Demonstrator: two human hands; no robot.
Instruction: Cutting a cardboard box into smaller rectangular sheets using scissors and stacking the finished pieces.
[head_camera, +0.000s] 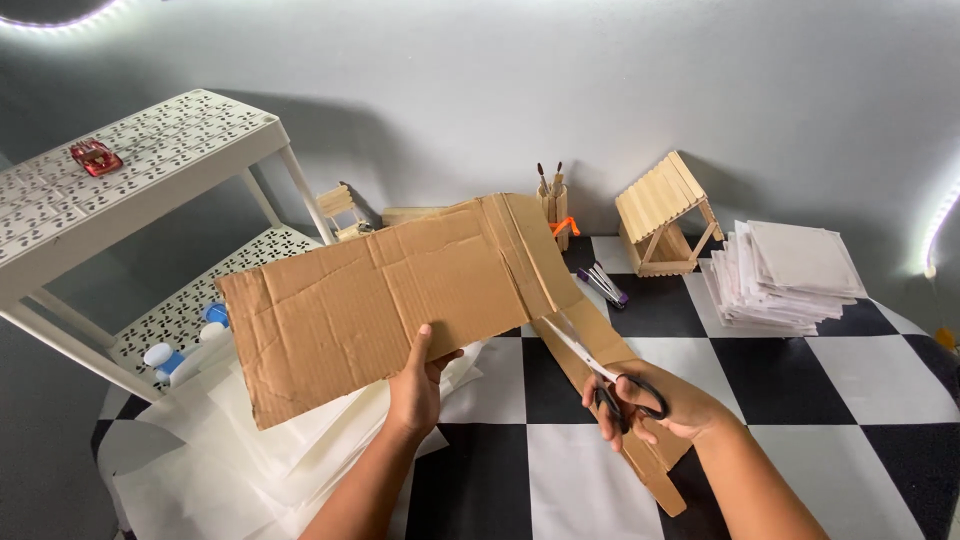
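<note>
Cardboard (380, 305), a creased brown sheet, is held up above the checkered counter (800, 370), the left hand (417, 385) with its grip closed on the near edge. The right hand (665, 408) has its grip closed through the black handles of scissors (600, 365), blades in the cardboard's right part. White paper sheets (260, 450) lie near left; a stick house (665, 215) stands far right.

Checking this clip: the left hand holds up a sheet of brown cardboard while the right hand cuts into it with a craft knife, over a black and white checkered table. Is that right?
Not quite. The head view shows the right hand working black-handled scissors, not a craft knife. The rest stands: the left hand holds up the brown cardboard over the black and white checkered table.
</note>
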